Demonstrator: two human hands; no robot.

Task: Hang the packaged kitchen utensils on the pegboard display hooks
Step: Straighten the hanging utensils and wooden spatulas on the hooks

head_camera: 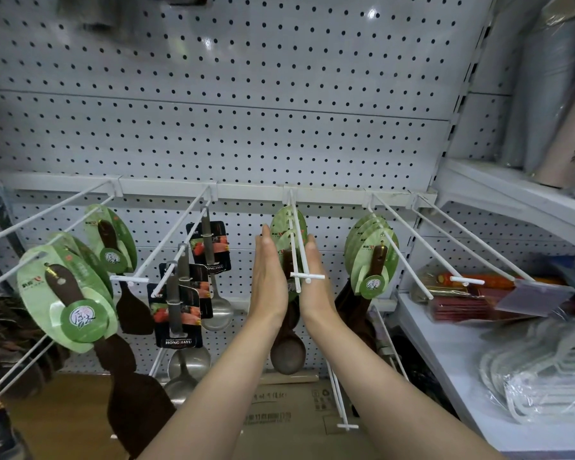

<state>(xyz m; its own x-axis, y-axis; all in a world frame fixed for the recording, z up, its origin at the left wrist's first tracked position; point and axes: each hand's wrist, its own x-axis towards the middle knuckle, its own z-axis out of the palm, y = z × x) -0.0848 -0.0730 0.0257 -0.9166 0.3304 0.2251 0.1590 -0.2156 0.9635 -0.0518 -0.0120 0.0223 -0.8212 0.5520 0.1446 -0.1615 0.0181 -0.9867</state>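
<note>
Brown wooden spoons on green oval cards point(287, 224) hang on the middle white double hook point(301, 257) of the pegboard point(246, 94). My left hand point(269, 277) and my right hand point(316, 280) stand flat and upright on either side of these cards, fingers straight, palms facing each other and pressing against the packages. The bowl of one spoon point(287, 353) hangs below my wrists. More green-carded spatulas hang at the left point(77, 300) and right point(372, 260). Black-carded steel ladles point(180, 310) hang on the hook between.
Two bare white hooks point(458, 247) stick out at the right. A white shelf point(445, 353) at the right carries red packets and bagged white hangers point(541, 370). A cardboard box point(296, 410) lies below. Rolled items point(565, 127) stand on an upper right shelf.
</note>
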